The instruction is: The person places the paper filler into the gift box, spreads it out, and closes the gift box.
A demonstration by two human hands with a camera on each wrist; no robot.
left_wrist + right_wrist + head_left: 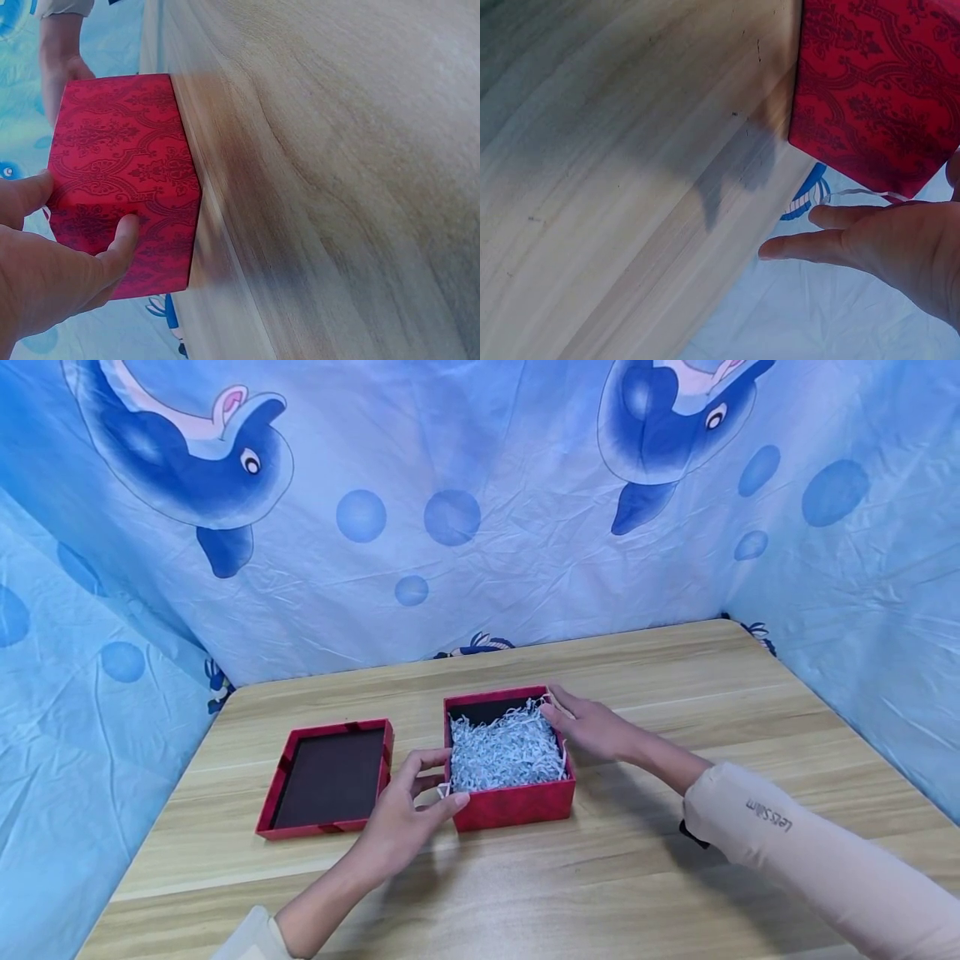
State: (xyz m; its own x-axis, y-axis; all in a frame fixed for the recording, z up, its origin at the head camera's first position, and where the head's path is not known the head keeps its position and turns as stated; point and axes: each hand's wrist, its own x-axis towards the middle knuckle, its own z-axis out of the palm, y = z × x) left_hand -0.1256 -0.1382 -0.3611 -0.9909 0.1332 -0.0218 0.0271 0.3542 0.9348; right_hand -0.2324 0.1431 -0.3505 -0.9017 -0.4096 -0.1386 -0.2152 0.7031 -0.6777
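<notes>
A red patterned box (517,806) with a dark inside stands on the table, filled with pale blue shredded paper (506,747). My left hand (405,818) grips its near left corner, thumb at the front rim and fingers along the left side. In the left wrist view, a fingertip of the left hand (67,270) rests against the red side. At the far right corner is my right hand (592,727), its thumb over the rim by the paper. The right wrist view shows straight fingers (802,247) beside the corner, near a loose paper strip (859,192).
A shallow red lid (326,781) with a dark lining lies inside up, left of the box. Under both is a wooden table (540,893). Blue cloth (510,577) printed with dolphins and bubbles hangs behind it and along both sides. Paper strands poke over the box rim.
</notes>
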